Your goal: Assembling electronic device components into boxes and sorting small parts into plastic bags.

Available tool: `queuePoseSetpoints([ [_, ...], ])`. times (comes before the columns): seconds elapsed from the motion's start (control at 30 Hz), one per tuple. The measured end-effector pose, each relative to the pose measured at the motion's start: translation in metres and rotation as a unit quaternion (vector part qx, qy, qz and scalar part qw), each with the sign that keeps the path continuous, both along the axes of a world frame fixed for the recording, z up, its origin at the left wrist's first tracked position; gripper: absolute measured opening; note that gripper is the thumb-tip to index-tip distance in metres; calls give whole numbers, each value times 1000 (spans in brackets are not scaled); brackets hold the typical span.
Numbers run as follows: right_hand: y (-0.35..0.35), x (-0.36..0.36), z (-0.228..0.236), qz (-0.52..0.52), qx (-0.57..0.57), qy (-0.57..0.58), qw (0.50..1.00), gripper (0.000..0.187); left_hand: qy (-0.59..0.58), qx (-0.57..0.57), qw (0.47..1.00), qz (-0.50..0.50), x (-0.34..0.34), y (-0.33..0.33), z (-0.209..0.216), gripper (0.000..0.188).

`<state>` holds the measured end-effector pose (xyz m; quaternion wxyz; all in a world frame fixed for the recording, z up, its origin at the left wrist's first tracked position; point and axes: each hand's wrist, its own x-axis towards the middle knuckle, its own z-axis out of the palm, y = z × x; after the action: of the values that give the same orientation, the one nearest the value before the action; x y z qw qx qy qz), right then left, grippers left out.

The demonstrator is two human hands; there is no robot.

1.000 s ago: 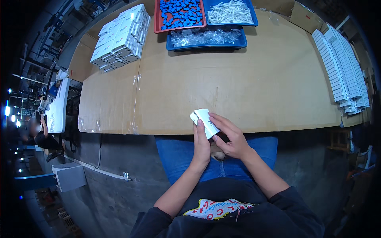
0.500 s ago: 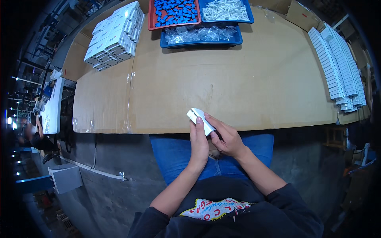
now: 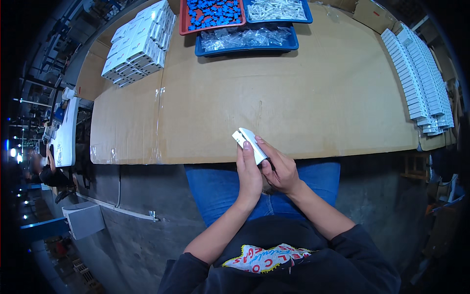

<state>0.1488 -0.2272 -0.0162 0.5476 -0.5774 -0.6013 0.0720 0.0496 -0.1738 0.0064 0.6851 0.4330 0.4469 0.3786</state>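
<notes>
Both hands hold a small white box just over the near edge of the table, tilted with its far end toward the left. At that far end a narrow white piece, like an end flap, stands out with a dark gap beside it. My left hand grips the box from the left, its thumb laid along the side. On the right, my right hand has its fingers and thumb closed around the near part. A dark bit shows at the near end by the right thumb; I cannot make out what it is.
A cardboard-covered table carries stacked white boxes at far left and rows of white boxes at right. At the back are a red tray of blue parts, a blue tray of white sticks, and another blue tray of clear bags.
The white box and both hands have shifted slightly up and to the right. My hold on it looks much the same.
</notes>
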Motion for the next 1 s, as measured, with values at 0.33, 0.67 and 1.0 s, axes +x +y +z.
queuePoseSetpoints([
  [0.33, 1, -4, -9, -12, -5, -42, 999, 37, -13, -30, 999, 29, 1, -3, -7, 56],
  [0.67, 2, -10, -7, -12, 1, -47, 999, 35, -15, -46, 998, 34, -8, -7, -18, 55],
  [1.0, 3, -14, -6, -6, -12, -36, 999, 35, -46, -81, 995, 41, -16, -5, -15, 57],
])
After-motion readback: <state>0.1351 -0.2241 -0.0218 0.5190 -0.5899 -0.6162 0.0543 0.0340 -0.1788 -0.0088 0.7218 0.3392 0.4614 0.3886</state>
